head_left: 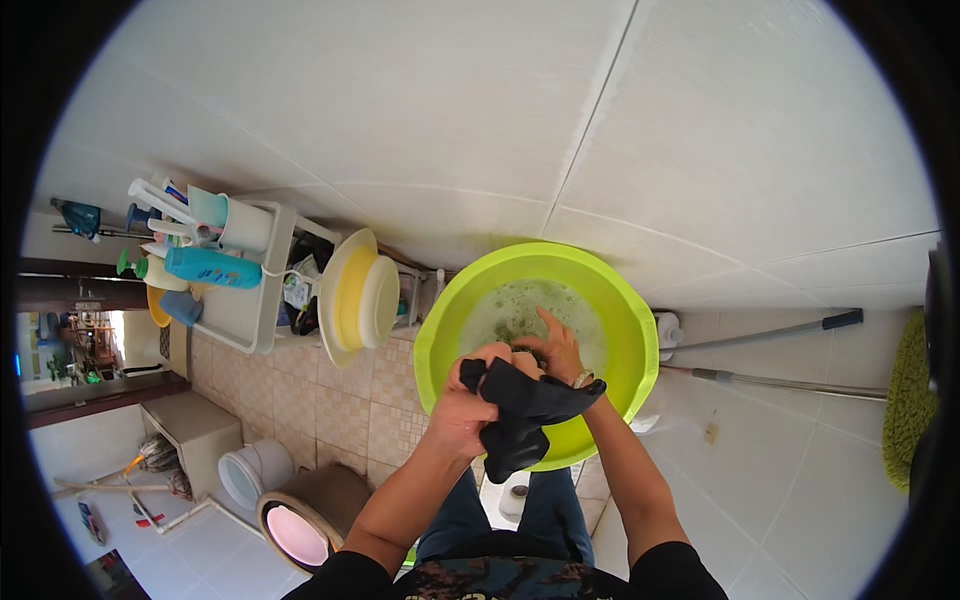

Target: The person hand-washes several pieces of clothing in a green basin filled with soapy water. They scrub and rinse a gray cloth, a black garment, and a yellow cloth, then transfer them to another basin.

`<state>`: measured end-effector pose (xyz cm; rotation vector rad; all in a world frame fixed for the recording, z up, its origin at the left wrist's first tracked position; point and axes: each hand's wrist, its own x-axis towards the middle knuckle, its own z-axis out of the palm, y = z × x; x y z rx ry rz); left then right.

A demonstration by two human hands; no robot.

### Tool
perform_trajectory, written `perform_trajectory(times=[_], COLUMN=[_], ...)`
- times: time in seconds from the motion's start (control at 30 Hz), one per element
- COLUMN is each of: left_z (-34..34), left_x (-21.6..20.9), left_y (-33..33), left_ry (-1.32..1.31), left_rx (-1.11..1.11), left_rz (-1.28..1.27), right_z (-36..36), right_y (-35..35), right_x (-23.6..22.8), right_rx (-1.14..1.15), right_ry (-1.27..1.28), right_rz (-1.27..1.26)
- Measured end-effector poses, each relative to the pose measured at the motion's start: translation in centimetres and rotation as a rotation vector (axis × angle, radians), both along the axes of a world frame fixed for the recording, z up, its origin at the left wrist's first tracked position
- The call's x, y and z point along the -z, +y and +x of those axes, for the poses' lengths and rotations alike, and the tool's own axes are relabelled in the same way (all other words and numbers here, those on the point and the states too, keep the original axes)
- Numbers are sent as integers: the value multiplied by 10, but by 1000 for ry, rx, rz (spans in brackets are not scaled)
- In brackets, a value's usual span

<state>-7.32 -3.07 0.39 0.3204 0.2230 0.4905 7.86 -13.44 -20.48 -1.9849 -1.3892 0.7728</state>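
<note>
A wet-looking black cloth [535, 398] hangs bunched over the front of a lime-green basin [640, 350]; its exact kind does not show. My left hand [464, 415] is closed round its left side. Beside it, my right hand [562, 350] has one finger stretched out and the others bent against a dark part of the cloth, partly hidden. The cloth's right end lies across my right wrist, near a bracelet or watch [583, 378]. Below both hands, foamy water [500, 300] covers the bottom of the basin.
A white rack [262, 300] with bottles and cups stands left, beside a yellow-and-white basin [350, 298]. Lower left are a white bucket [275, 462] and a brown container [325, 490]. Long handles [770, 335] lean at right near a green mop head [908, 400].
</note>
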Motion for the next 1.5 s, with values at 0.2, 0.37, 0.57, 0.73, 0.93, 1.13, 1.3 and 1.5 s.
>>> perform_trajectory(times=[0.2,0.37,0.57,0.73,0.93,1.13,1.3,1.5], left_z=[-17,-40,-23,8,48,22,32,11], left_x=[7,97,134,227,263,312,307,307], left_y=[31,33,2,-19,-2,19,17,-6], left_ry=[212,617,1381,1361,1449,1556,960,257], left_rx=[-188,-347,-47,262,1109,769,9,-75], left_rz=[-44,159,1245,1943,1724,996,-161,159], right_z=[33,40,30,19,6,21,-44,-97], right_y=[-43,-71,-56,-31,13,39,31,23], right_x=[9,12,-3,35,55,75,67,-61], right_rx=[368,805,625,470,222,397,814,407], right_ry=[546,455,339,-105,-342,168,379,115], right_rz=[189,83,207,45,-802,-782,199,170])
